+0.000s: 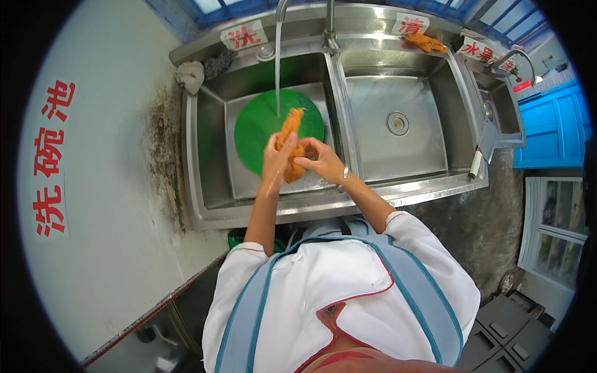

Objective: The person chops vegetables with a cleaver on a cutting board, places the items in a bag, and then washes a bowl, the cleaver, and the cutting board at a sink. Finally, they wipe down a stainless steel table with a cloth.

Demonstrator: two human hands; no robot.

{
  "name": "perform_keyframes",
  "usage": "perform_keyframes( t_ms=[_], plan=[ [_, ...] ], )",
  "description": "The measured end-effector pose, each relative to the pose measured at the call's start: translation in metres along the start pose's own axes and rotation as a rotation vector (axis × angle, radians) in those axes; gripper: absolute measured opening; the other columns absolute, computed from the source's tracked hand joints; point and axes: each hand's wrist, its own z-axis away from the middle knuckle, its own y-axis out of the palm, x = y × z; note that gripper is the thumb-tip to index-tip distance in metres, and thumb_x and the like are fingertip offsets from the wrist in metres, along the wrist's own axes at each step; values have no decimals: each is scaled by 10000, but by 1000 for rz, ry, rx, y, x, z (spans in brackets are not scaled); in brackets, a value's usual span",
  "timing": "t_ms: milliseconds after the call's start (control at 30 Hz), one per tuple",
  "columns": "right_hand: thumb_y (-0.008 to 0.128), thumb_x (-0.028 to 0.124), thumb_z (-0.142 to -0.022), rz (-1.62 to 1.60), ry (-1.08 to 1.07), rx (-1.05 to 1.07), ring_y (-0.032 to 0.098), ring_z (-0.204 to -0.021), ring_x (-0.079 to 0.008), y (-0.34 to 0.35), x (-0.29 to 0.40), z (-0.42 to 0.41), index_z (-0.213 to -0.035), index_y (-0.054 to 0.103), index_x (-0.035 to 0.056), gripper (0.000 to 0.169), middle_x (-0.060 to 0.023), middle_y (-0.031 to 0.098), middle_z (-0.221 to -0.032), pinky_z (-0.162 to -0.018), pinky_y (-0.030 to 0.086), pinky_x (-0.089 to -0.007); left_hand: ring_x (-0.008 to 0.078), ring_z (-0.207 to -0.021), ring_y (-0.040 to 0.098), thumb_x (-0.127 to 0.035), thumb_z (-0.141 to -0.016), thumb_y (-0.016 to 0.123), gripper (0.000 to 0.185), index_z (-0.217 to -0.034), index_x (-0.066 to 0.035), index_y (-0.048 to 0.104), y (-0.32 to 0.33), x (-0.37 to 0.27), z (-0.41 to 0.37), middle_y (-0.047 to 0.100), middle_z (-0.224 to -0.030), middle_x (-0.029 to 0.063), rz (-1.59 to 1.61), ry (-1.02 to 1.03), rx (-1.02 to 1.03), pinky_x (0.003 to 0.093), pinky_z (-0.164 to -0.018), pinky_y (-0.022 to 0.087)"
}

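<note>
Over the left basin of a stainless steel sink (214,217), my left hand (278,156) grips a bunched orange cloth (293,123). On the cloth's right side is my right hand (324,161), its thumb and fingers at the lower part of the cloth; whether they pinch it is hard to tell. Beneath both hands, a round green board or lid (254,126) lies in the basin. A stream of water (278,70) runs from the faucet (281,10) onto the green surface, just behind the cloth.
A second orange cloth (426,43) lies on the back rim. A cleaver (482,149) rests at the right edge of the right basin (396,154). At the back left corner are a pale rag (190,77) and a dark scouring pad (220,63). A wall (107,140) bounds the left side.
</note>
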Motion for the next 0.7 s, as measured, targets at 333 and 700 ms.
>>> perform_keyframes(
  t_ms=[333,700],
  plan=[
    [574,183,-833,-88,-100,-396,471,-724,-57,-58,69,-8,-826,490,47,159,11,514,-768,-637,398,-216,144,-943,541,-185,-799,614,431,-1137,36,463,-19,-12,14,560,-1037,79,47,-71,410,270,-836,427],
    [516,163,-865,-386,-675,-295,562,-866,-137,-131,244,-173,-1076,519,33,248,-54,577,-979,-712,466,-244,182,-1048,488,-174,-855,525,362,-1168,-7,449,18,-245,-157,518,-1108,87,251,480,396,341,-896,382]
  ],
)
